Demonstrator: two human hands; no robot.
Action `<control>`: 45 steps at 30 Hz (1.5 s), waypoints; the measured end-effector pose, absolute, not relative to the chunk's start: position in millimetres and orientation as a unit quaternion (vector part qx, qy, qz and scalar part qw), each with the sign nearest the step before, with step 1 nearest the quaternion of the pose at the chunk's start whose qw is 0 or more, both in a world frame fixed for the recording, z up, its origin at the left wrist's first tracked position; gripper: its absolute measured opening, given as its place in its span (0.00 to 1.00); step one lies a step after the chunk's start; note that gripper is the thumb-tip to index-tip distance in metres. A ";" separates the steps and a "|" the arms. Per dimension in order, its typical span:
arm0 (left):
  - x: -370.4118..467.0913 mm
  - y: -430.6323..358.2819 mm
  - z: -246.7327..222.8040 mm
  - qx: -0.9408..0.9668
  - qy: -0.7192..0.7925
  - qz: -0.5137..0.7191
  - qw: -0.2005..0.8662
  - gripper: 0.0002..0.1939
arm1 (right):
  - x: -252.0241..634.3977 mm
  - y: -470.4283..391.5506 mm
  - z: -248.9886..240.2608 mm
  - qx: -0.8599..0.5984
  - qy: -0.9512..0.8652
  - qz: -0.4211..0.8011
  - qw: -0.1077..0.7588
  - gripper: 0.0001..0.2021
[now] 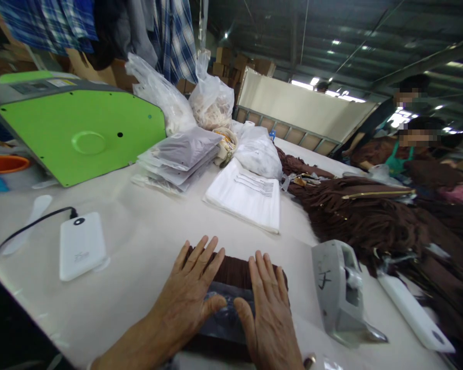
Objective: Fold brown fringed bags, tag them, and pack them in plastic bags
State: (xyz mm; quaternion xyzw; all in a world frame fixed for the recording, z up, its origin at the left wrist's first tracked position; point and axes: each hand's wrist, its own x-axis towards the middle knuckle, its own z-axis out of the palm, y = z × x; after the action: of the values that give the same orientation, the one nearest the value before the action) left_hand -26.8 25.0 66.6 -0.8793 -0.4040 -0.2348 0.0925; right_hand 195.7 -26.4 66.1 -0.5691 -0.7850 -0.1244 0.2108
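A folded dark brown garment (pixel 235 270) lies on the pale table (pixel 146 241) in front of me. Across its middle is a greyish, shiny band that looks like clear plastic (pixel 231 329). My left hand (pixel 189 288) rests flat on the garment's left side, fingers stretched forward. On the right side my right hand (pixel 268 298) lies the same way, fingers straight and slightly apart. The two thumbs point toward each other over the shiny band, with a small gap between them. Neither hand grips anything. My hands cover parts of the garment.
Right of my hands stands a grey tape dispenser (pixel 327 293), with brown garments (pixel 370 216) heaped beyond. White printed plastic bags (pixel 247 195) and bagged grey garments (pixel 181 154) lie ahead. A white power bank (pixel 83 246) and green machine (pixel 92 133) are left. People work at far right.
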 end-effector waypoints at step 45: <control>90.4 252.5 67.7 -0.920 -0.363 -0.144 -0.018 0.07 | 263.0 211.9 85.8 -0.663 -0.747 -0.012 0.058 0.03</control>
State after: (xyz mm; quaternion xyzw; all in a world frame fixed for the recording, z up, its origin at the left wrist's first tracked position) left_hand 90.4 252.5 67.7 -0.9203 -0.3635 -0.1437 -0.0177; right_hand 263.0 211.9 85.8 -0.6627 -0.7465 -0.0116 0.0576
